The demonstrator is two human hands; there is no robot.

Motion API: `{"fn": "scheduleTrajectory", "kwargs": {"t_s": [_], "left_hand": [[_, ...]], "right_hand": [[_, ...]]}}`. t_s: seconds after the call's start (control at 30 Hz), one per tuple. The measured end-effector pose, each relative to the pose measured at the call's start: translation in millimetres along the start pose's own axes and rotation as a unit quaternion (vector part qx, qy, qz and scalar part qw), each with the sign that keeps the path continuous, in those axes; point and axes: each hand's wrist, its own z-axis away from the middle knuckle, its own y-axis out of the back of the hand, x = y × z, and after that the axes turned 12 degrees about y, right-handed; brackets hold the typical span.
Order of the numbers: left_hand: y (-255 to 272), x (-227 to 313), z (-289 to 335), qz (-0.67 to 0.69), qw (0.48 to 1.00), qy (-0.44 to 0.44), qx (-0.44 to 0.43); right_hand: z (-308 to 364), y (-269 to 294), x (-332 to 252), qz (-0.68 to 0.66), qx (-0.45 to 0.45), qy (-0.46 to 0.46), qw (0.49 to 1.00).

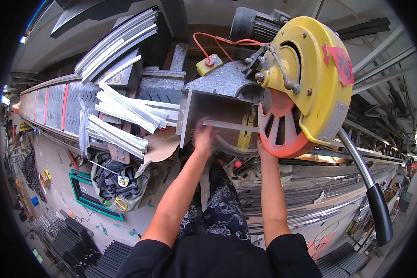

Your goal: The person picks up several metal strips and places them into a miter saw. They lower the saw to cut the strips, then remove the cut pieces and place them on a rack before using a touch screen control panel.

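My left hand grips the left end of a pale metal profile, its fingers slightly smeared by motion. The profile lies crosswise on the bed of a cut-off saw and runs right, to the red slotted blade guard. Just below that guard is my right hand; the guard's edge hides its fingers, so their grip does not show. Above rises the saw's yellow cover. A yellow strip crosses the bed between my hands. To the left of the bed lie loose white profiles.
The saw's black-gripped lever slopes down at the right. A grey motor and a yellow switch box with a red cable sit at the back. A bag of dark offcuts and a green frame are on the floor at left.
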Motion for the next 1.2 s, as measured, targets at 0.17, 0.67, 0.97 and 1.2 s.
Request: {"fn": "scheduleTrajectory", "kwargs": {"t_s": [0.17, 0.67, 0.97, 1.2], "left_hand": [[0, -8, -8, -0.050, 0.999, -0.008, -0.011], [3, 0, -28, -0.030, 0.998, -0.008, 0.050], [-23, 12, -34, -0.569, 0.593, -0.556, 0.124], [-20, 19, -70, -0.616, 0.539, -0.569, 0.079]], "right_hand": [[-6, -10, 17, -0.074, 0.004, 0.021, 0.997], [-6, -69, 23, -0.104, -0.076, 0.013, 0.992], [-33, -64, 39, -0.035, -0.036, -0.018, 0.999], [-37, -76, 30, -0.044, -0.010, -0.052, 0.998]]}}
